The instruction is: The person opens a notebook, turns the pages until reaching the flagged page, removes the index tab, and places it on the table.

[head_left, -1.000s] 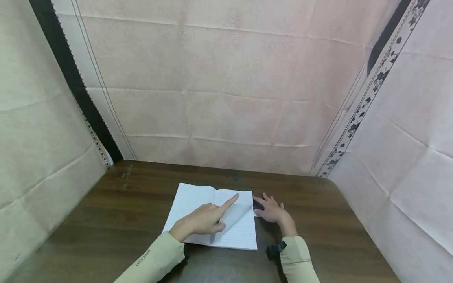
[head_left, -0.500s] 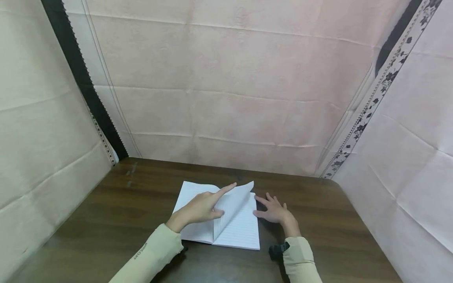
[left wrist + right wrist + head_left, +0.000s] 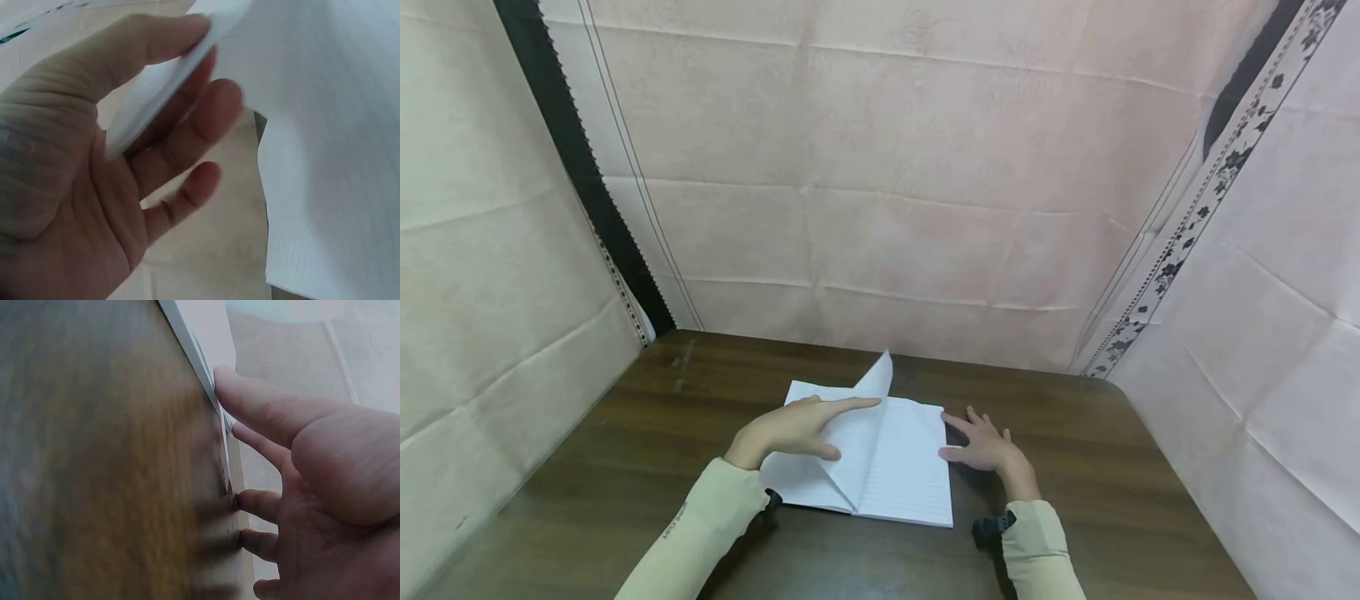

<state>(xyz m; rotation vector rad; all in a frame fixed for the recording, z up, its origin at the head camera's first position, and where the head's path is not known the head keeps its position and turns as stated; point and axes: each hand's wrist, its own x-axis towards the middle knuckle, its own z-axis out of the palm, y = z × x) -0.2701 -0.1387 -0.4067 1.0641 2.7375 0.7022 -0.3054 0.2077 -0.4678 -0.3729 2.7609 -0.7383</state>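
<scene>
An open notebook (image 3: pixel 912 471) with lined white pages lies on the wooden table. Over its left half is my left hand (image 3: pixel 797 429), pinching a lifted page (image 3: pixel 875 380) whose top corner stands up above the spine. The left wrist view has that page (image 3: pixel 147 103) between thumb and fingers, the other fingers loosely bent. My right hand (image 3: pixel 987 447) rests at the notebook's right edge with fingers spread. Seen from the right wrist, its thumb touches the notebook's edge (image 3: pixel 187 347) and the fingertips reach down to the tabletop.
The brown wooden table (image 3: pixel 617 475) extends around the notebook on all sides. Pale cloth hangs behind it (image 3: pixel 880 208) and at both sides. A dark device (image 3: pixel 988 532) is strapped at the right wrist.
My left hand has moved left, carrying the page up from the right half and over the spine. The right hand stays at the notebook's right edge. The head view has shifted slightly.
</scene>
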